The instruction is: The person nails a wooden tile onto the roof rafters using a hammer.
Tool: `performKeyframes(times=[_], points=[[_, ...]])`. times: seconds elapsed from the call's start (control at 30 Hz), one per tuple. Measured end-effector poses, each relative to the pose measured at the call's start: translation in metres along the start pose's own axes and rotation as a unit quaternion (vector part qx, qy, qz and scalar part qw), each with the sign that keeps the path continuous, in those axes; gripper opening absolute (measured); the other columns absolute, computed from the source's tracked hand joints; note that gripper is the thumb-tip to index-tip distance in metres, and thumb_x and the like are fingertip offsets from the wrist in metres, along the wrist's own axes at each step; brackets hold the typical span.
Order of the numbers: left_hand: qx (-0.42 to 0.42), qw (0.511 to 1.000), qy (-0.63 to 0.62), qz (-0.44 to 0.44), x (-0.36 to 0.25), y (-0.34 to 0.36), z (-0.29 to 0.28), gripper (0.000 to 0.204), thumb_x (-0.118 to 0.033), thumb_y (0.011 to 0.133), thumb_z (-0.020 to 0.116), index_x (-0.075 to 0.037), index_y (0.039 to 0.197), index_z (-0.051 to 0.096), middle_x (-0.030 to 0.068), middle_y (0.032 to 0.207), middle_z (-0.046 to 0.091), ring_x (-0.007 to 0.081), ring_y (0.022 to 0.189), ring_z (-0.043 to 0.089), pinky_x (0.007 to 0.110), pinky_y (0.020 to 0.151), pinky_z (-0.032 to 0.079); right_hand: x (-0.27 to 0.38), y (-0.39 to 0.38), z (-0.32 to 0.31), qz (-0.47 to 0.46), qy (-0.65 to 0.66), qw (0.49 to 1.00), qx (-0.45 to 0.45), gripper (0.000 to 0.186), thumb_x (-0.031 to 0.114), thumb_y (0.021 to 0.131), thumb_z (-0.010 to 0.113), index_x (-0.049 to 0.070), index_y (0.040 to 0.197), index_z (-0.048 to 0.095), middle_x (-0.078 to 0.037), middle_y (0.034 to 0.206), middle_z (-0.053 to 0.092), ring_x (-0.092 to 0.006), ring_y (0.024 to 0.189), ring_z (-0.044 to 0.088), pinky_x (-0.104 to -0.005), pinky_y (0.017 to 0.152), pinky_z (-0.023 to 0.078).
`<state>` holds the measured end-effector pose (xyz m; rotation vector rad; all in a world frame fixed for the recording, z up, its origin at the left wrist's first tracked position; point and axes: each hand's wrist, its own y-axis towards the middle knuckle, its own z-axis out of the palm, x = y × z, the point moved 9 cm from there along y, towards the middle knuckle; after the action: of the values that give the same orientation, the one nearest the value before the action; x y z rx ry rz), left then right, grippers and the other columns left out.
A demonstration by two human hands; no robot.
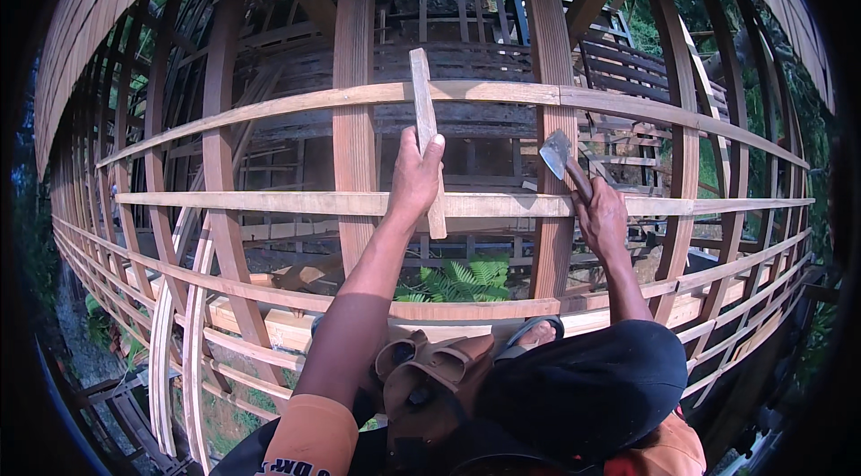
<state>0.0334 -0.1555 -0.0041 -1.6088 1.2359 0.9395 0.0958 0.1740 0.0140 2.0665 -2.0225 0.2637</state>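
Observation:
My left hand (418, 173) is closed around a short wooden stick (421, 90), held roughly upright across two pale horizontal battens. The stick's upper end rises past the upper batten (484, 92), and its lower end hangs just below the lower batten (489, 204). In my right hand (603, 211) is a dark-handled hatchet (556, 155) with a flat grey blade, which lies in front of a reddish-brown rafter (549, 54). The right-hand fingers wrap its handle next to the lower batten. Whether the stick touches the battens I cannot tell.
Several rafters (354, 45) run away from me, crossed by more battens. A nearer batten (475, 309) passes before my knees. Loose strips (193, 341) lean at the left. A brown tool pouch (430, 386) hangs at my waist. Through the gaps show ferns (462, 280) and timber far below.

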Motion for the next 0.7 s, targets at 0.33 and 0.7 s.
performKeyframes(times=[0.33,0.7], points=[[0.078,0.988,-0.129,-0.034,0.031,0.027,0.018,0.054,-0.039,0.095,0.067,-0.008,0.131,0.043,-0.0010,0.091,0.050,0.0083,0.076,0.047,0.027,0.066,0.043,-0.009,-0.001,-0.003,0.001,0.010,1.000,-0.017,0.027,0.023,0.088,0.069,0.003,0.092,0.051,-0.019,0.084,0.061,-0.0388,0.085,0.060,-0.0448,0.081,0.042],[0.084,0.988,-0.120,-0.042,0.032,0.024,0.012,0.052,-0.043,0.099,0.059,-0.010,0.135,0.042,0.0042,0.098,0.048,0.0103,0.078,0.052,0.024,0.060,0.050,0.004,-0.002,-0.017,-0.036,0.091,0.993,-0.072,0.029,0.019,0.086,0.072,0.002,0.104,0.058,-0.016,0.098,0.061,-0.0389,0.088,0.060,-0.0459,0.086,0.044]])
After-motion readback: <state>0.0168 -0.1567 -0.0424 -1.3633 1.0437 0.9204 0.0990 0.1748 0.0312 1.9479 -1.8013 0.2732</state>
